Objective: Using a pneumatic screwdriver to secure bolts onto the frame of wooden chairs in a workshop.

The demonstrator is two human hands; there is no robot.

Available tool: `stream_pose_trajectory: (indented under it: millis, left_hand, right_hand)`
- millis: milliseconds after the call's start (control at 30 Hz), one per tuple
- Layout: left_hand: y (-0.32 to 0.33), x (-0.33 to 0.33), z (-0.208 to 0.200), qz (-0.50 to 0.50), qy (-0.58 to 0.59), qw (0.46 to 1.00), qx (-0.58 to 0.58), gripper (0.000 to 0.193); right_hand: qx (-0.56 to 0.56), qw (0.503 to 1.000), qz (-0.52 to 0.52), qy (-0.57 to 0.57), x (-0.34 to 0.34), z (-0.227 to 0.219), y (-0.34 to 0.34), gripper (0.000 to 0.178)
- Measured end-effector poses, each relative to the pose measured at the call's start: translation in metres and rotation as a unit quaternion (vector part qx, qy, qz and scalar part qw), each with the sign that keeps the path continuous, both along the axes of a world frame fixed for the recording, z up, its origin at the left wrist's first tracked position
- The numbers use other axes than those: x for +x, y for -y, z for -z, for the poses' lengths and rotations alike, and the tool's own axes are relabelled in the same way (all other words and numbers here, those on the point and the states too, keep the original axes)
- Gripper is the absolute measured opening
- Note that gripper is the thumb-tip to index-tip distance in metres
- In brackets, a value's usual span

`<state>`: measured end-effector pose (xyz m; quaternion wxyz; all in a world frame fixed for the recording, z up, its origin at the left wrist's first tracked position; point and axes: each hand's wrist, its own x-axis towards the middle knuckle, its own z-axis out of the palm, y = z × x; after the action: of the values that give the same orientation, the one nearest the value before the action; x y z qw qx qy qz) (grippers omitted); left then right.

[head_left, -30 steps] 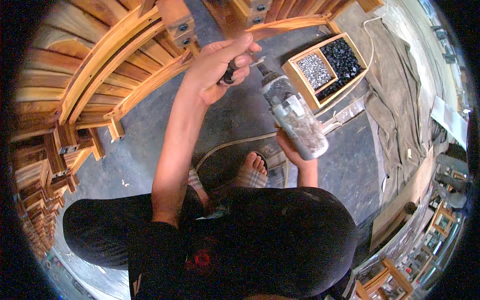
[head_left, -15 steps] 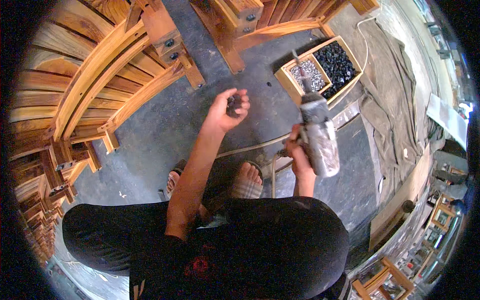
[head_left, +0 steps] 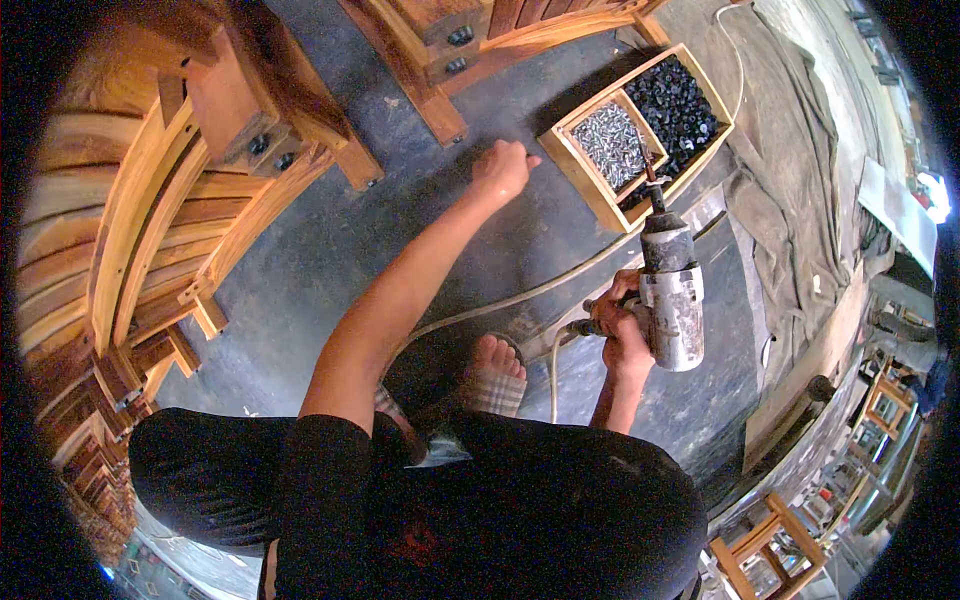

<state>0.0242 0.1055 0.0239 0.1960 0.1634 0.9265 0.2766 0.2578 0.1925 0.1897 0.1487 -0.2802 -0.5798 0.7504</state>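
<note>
My right hand (head_left: 625, 325) grips a worn silver and black air impact driver (head_left: 672, 310) by its handle. Its long bit points away from me, over the near edge of the wooden box (head_left: 585, 185). My left hand (head_left: 503, 170) is stretched out low over the floor, left of that box, with its fingers curled closed. What lies inside the fingers is hidden. Silver screws (head_left: 610, 143) fill the box's small inner compartment. Small black plastic parts (head_left: 672, 110) fill the rest of it.
Slatted wooden furniture (head_left: 150, 220) stands along the left, with another wooden piece (head_left: 440, 100) at the top. An air hose (head_left: 510, 298) runs across the grey floor from the driver. A crumpled brown cloth (head_left: 790, 220) lies at right. My sandalled foot (head_left: 495, 375) is below my hands.
My left hand, which showed dark pieces in its palm, has moved away and right toward the floor beside the box and turned over. The driver has shifted slightly right and nearer me.
</note>
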Motion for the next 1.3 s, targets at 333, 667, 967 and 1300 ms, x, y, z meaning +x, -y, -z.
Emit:
stream_pose_trajectory:
  millis: [333, 667, 967, 1300]
  left_hand:
    - [-0.006, -0.006, 0.012, -0.044, 0.043, 0.998, 0.0, 0.038]
    - [0.073, 0.018, -0.059, -0.205, 0.526, 0.551, 0.615, 0.033]
    - [0.1, 0.046, -0.161, -0.138, 0.451, 0.612, 0.635, 0.032]
    - [0.109, 0.058, -0.209, -0.096, 0.438, 0.643, 0.621, 0.027]
  right_hand:
    - [0.074, 0.995, -0.058, -0.017, 0.016, 0.026, -0.009, 0.032]
    - [0.159, 0.982, -0.097, 0.044, 0.021, 0.015, 0.022, 0.03]
    - [0.262, 0.945, -0.194, 0.015, 0.032, 0.022, 0.035, 0.026]
    - [0.405, 0.89, -0.168, -0.124, 0.014, 0.004, 0.042, 0.027]
